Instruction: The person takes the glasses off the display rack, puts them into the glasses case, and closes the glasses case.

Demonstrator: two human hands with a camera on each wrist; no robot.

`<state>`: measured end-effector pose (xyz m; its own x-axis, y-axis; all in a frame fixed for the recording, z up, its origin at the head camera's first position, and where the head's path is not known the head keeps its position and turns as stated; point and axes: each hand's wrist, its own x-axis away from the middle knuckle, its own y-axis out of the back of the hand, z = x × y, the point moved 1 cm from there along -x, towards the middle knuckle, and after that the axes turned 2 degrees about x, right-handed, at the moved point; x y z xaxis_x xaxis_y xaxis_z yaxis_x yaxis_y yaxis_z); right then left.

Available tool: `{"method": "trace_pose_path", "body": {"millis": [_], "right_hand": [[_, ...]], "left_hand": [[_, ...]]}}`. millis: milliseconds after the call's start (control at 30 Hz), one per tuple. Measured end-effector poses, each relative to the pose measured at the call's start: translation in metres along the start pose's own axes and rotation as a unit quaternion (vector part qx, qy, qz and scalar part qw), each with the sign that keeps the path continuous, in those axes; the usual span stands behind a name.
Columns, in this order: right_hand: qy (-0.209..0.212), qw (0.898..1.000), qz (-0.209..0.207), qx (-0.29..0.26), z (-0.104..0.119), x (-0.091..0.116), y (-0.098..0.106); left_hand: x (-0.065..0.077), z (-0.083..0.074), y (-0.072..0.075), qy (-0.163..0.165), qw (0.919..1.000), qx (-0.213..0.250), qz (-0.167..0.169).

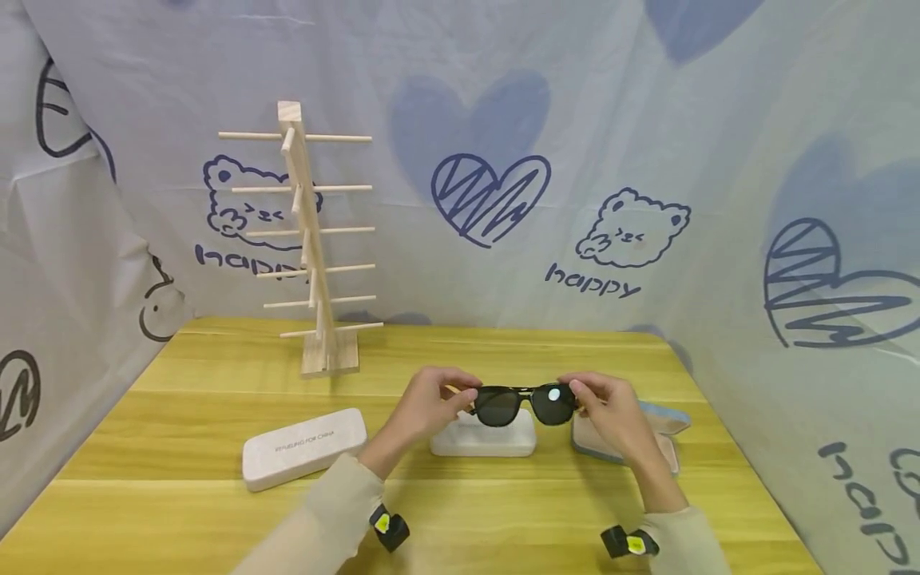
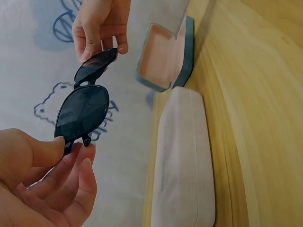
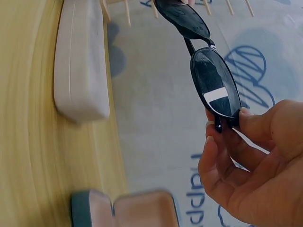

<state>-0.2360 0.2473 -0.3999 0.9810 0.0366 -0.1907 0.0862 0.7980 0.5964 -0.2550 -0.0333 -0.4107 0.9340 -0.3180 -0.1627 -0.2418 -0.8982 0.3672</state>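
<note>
Black sunglasses (image 1: 496, 406) with dark lenses are held up over the table, lenses towards the head camera. My left hand (image 1: 435, 403) pinches them at the left hinge corner between thumb and fingers. At the opposite corner my right hand (image 1: 609, 407) grips the frame the same way. Behind and below the sunglasses lies a closed white glasses case (image 1: 483, 441), partly covered by them in the head view. Beyond the right hand, a blue case (image 3: 81, 208) with a pinkish lining stands open on the table, partly hidden by that hand in the head view.
Another white case (image 1: 305, 449), with lettering on its lid, lies closed at the left. A wooden display rack (image 1: 316, 239) with several crossbars stands at the back left of the wooden table (image 1: 180, 399). Printed cloth (image 1: 489, 279) hangs behind and along both sides.
</note>
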Motion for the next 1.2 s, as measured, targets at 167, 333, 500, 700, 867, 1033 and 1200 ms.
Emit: {"method": "trace_pose_path", "body": {"millis": [167,333,500,700,867,1033,1200], "right_hand": [[0.011,1.0,-0.012,0.006,-0.016,0.008,0.016],[0.018,0.999,-0.009,0.032,-0.032,0.016,0.034],[0.01,0.998,0.004,0.06,-0.044,0.022,0.052],[-0.002,0.997,0.023,0.073,-0.057,0.028,0.065],[-0.009,0.998,0.035,0.059,-0.071,0.033,0.073],[-0.009,0.997,0.036,0.069,-0.08,0.039,0.081],[-0.026,0.996,0.035,0.08,-0.088,0.044,0.088]], "left_hand": [[-0.009,-0.004,-0.019,0.001,0.9995,-0.001,0.031],[-0.016,-0.009,-0.039,-0.002,0.9983,0.012,0.057],[-0.022,-0.013,-0.059,-0.006,0.9966,0.024,0.079],[-0.03,-0.009,-0.08,-0.011,0.9958,0.025,0.087],[-0.036,-0.006,-0.095,-0.001,0.9956,0.022,0.091],[-0.04,-0.007,-0.111,0.013,0.9942,0.013,0.106],[-0.045,-0.009,-0.126,0.032,0.9936,0.019,0.107]]}}
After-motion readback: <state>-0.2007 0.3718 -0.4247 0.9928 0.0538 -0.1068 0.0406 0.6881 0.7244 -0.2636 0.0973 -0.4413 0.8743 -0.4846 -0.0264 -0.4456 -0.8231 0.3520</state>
